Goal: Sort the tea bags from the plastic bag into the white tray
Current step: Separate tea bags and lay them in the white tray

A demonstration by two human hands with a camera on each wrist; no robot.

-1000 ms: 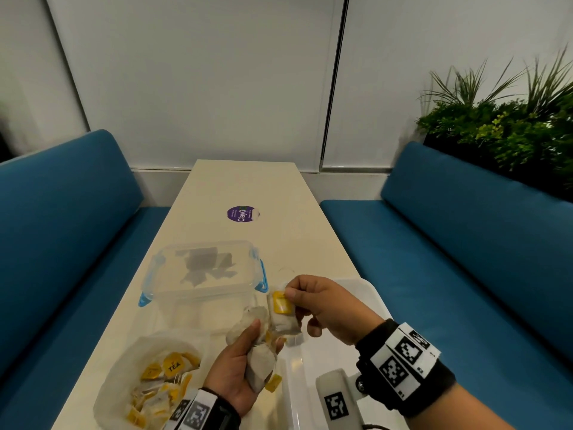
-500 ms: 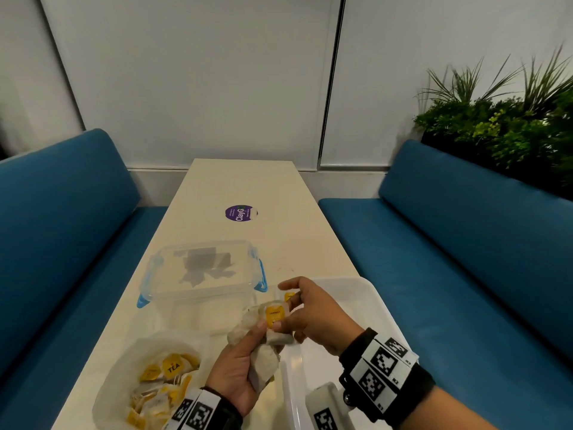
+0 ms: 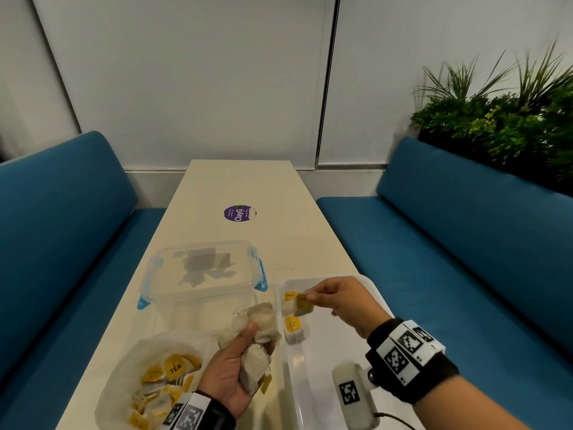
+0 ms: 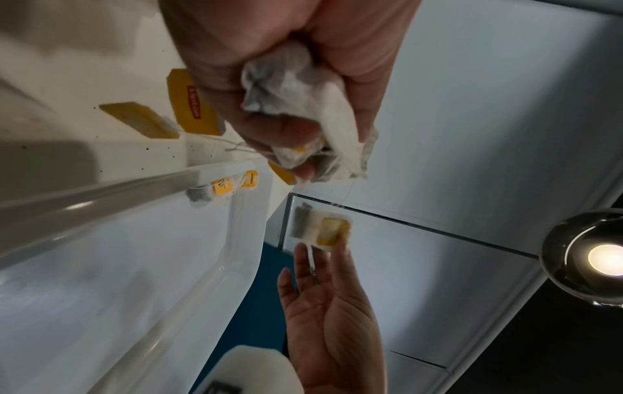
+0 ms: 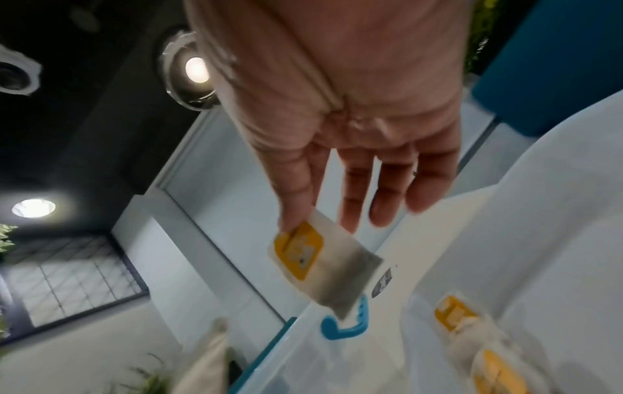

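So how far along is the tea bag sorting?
Early. Two tea bags already lie in the white tray. The right hand pinches a third tea bag above it; the left hand grips a bunch. Many remain in the plastic bag.

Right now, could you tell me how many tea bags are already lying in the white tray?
2: one tea bag near the white tray's far-left corner, another just nearer; a third could be hidden.
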